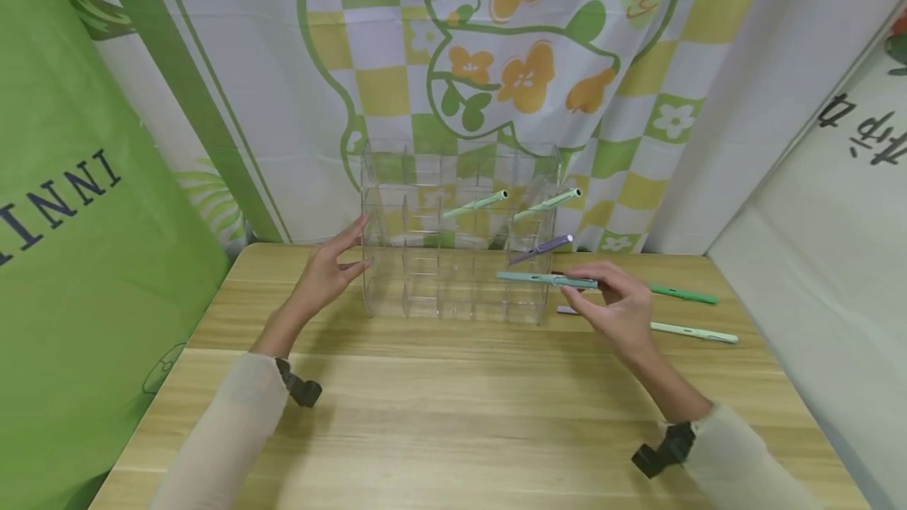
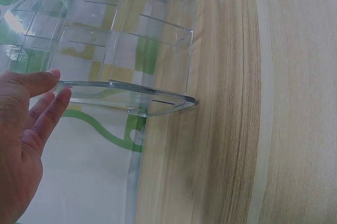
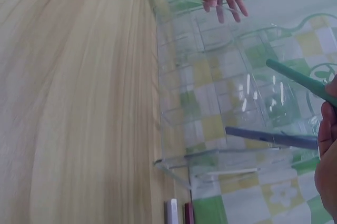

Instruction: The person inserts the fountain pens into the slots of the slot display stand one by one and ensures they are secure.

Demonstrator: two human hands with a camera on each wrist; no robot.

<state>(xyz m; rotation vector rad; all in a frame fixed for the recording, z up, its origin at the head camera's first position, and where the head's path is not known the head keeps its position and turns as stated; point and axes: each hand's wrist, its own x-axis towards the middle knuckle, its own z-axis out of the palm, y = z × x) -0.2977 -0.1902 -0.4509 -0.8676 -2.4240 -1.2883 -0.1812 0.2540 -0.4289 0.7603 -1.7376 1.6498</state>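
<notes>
A clear acrylic rack [image 1: 457, 309] with rows of small compartments stands upright at the back of the table. My left hand [image 1: 322, 274] touches its left side wall, thumb and fingers spread near the wall's front edge [image 2: 126, 86]. Between thumb and fingers my right hand [image 1: 622, 309] pinches a teal pen [image 1: 531, 278]. The pen lies nearly level, its far end pointing left across the rack's lower right compartments. Two pale green pens [image 1: 476, 203] and a purple pen [image 1: 542, 249] sit slanted in the rack, ends sticking out toward me.
On the wooden table [image 1: 453, 415], right of the rack, lie a green pen [image 1: 683, 294], a pale green pen [image 1: 694, 332], a lavender pen [image 3: 172, 211] and a dark red one [image 3: 189, 213], partly hidden by my right hand in the head view. A patterned curtain [image 1: 383, 46] hangs behind the rack.
</notes>
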